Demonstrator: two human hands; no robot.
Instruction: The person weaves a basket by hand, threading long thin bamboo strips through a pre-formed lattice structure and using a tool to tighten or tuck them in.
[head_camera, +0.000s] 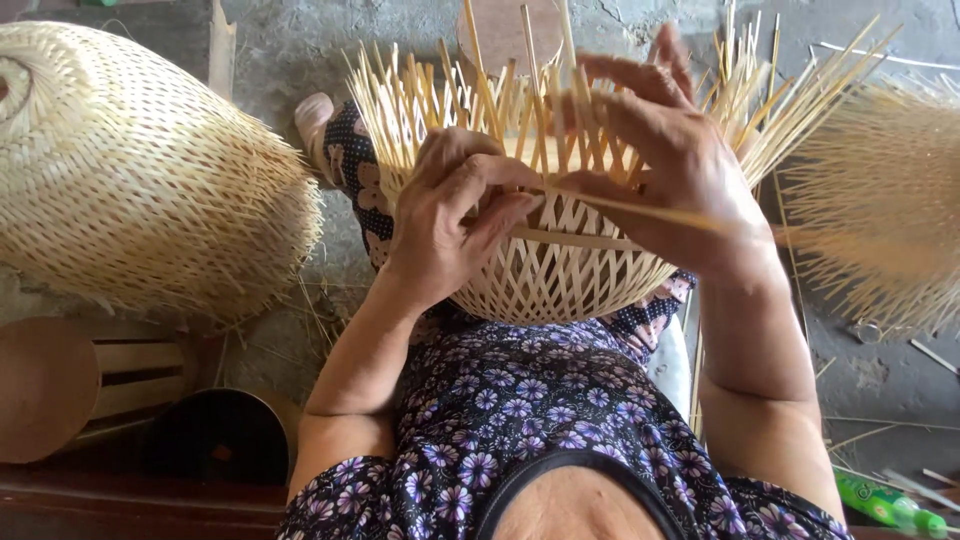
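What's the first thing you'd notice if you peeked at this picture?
Right in the middle, the left hand and right hand work a thin bamboo strip into a half-woven basket on the person's lap, its loose spokes sticking up like spikes. At far left a big finished woven basket lies on the floor, and a bristly bundle of bamboo strips fans out at right.

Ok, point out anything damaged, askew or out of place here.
Nothing looks damaged. The left hand and right hand grip an unfinished basket whose loose strips stick up unevenly. Stray slivers litter the floor, and a green bottle lies on its side.
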